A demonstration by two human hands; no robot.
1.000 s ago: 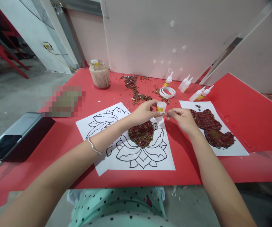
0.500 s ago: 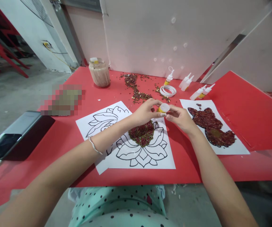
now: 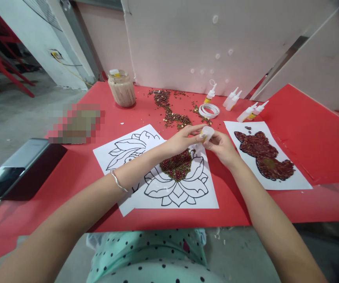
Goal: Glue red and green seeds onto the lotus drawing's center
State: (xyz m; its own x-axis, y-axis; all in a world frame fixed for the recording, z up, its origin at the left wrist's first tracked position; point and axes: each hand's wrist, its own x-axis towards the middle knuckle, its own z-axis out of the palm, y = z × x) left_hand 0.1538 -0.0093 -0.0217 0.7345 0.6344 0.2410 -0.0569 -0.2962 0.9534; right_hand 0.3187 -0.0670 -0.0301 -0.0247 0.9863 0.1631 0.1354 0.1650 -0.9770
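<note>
Between my two hands is a small glue bottle, pale and translucent with a yellow label, its flat bottom turned towards me. My left hand pinches it from the left, and my right hand has its fingers on the other side; the nozzle is hidden. Below them lies a white sheet with a lotus outline. Red and green beans cover the upper middle of that lotus. A second lotus sheet lies partly under my left forearm.
Loose beans are scattered at the back, beside a tape roll. Several glue bottles stand behind a sheet with a dark red bean picture. A jar stands back left; a dark box-like object lies at left.
The glue bottle has tilted and shifted slightly right, so more of its side and label shows. Both hands stay on it. The whole view has moved a little.
</note>
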